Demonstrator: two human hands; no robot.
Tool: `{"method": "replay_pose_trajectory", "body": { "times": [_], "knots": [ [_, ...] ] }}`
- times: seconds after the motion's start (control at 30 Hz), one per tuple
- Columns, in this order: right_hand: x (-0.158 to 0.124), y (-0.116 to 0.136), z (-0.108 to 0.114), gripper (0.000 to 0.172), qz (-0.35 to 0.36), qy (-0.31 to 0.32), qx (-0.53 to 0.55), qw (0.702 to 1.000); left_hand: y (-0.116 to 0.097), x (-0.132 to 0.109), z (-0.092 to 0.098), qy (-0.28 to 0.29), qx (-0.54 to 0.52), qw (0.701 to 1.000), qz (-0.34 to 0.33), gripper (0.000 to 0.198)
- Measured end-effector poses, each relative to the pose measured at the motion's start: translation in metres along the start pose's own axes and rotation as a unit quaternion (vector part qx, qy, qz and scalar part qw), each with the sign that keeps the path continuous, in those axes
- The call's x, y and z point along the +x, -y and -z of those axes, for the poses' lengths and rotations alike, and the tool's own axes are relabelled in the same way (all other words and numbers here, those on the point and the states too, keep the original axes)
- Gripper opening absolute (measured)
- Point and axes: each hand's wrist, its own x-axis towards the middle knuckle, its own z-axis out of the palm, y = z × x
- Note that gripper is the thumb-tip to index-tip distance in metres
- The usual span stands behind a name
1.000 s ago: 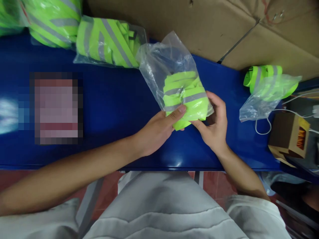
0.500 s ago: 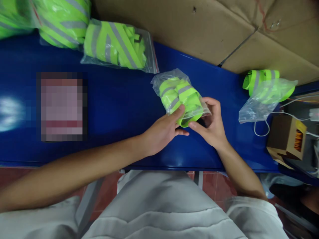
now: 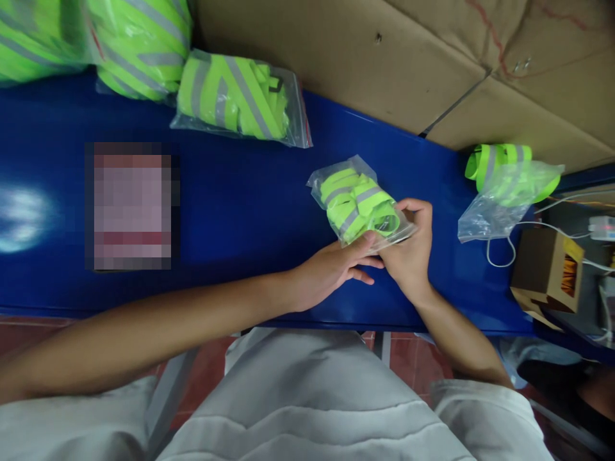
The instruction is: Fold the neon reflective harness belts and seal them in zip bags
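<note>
A clear plastic bag [image 3: 314, 179] lies tilted above the blue table, with a rolled neon-yellow reflective strap [image 3: 353, 198] inside it. My left hand [image 3: 331, 272] grips the bag's near edge, thumb on top and fingers underneath. At the bag's right side, my right hand [image 3: 410, 250] is closed on the edge near the opening; some of its fingers are hidden behind the plastic. The rolled end of the strap shows inside, close to the bag's mouth.
On the blue table [image 3: 240, 205], filled bags [image 3: 235, 96] line the back left. A blurred-out rectangular item [image 3: 132, 205] lies left. To the right are another strap partly in a bag [image 3: 514, 173], a small cardboard box [image 3: 542, 269] and white cables. Brown cardboard [image 3: 336, 57] stands behind.
The strap end that stuck out of the bag's mouth is now inside. Both hands have shifted slightly and hold the bag's near edge closer together.
</note>
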Motion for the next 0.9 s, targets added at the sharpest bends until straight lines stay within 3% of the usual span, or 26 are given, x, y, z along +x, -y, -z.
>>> {"method": "replay_pose_trajectory", "body": {
  "times": [0.13,0.2,0.27,0.33,0.47,0.6,0.7,0.8,0.87,0.9],
  "knots": [
    [0.003,-0.003,0.006,0.075,0.051,-0.026,-0.062,0.996,0.0,-0.001,0.0,0.012,0.034,0.999,0.014,0.078],
    [0.004,-0.001,0.011,0.091,0.126,-0.077,-0.118,0.982,-0.001,-0.001,0.0,0.014,0.046,0.999,0.013,0.077],
    [0.005,0.003,0.017,0.1,0.234,-0.118,-0.188,0.947,-0.003,-0.002,-0.001,0.009,0.064,0.998,0.013,0.074],
    [0.005,0.008,0.024,0.091,0.293,-0.081,-0.259,0.917,-0.005,-0.003,-0.002,-0.001,0.086,0.996,0.015,0.071],
    [0.003,0.016,0.028,0.042,0.253,0.062,-0.362,0.895,0.0,-0.006,-0.004,-0.033,0.113,0.993,0.011,0.063],
    [0.0,0.013,0.018,0.021,0.243,0.046,-0.386,0.889,0.004,-0.009,-0.006,-0.025,0.188,0.982,0.024,0.073],
    [0.003,0.008,0.016,0.02,0.241,0.047,-0.337,0.909,-0.002,-0.008,-0.006,-0.021,0.211,0.976,0.044,0.076],
    [0.01,0.003,0.022,0.024,0.203,0.062,-0.233,0.949,-0.014,-0.008,-0.002,0.023,0.283,0.958,0.033,0.071],
    [0.015,0.001,0.029,0.026,0.166,0.06,-0.14,0.974,-0.023,-0.011,0.003,0.029,0.414,0.909,-0.033,0.062],
    [0.018,0.001,0.033,0.025,0.143,0.056,-0.092,0.984,-0.027,-0.014,0.006,0.024,0.49,0.868,-0.082,0.056]
  ]
}}
